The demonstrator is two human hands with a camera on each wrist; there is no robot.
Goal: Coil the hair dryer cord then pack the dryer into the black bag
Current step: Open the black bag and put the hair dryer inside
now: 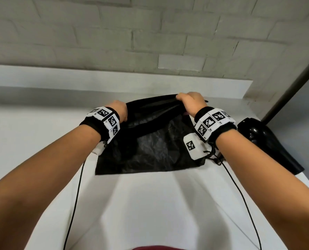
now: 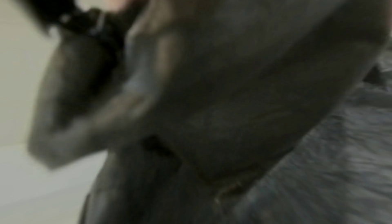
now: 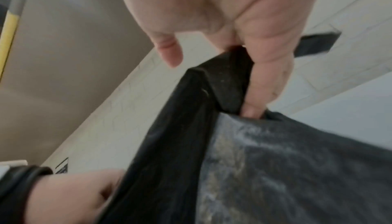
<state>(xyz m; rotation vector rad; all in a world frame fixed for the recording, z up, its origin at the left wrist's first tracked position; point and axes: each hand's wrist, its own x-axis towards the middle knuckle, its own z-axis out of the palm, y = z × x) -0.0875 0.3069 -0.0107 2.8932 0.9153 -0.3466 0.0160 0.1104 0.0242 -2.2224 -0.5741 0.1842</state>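
The black bag (image 1: pixel 150 145) lies flat on the white table, its mouth at the far end. My left hand (image 1: pixel 122 112) grips the left side of the rim and my right hand (image 1: pixel 189 103) grips the right side, holding the mouth apart. In the right wrist view my right hand (image 3: pixel 254 93) pinches the folded hem of the bag (image 3: pixel 297 169), and my left hand (image 3: pixel 84 194) clutches the fabric opposite. The left wrist view is blurred and filled by the bag's dark fabric (image 2: pixel 233 93). The glossy black hair dryer (image 1: pixel 265 141) lies untouched to the right of my right wrist; its cord is hidden.
The white table (image 1: pixel 42 138) stands against a pale brick wall (image 1: pixel 114 33) with a raised ledge along the back. The dryer lies close to the table's right edge. A dark post (image 1: pixel 294 78) rises at the far right. Thin black cables hang from both wrists.
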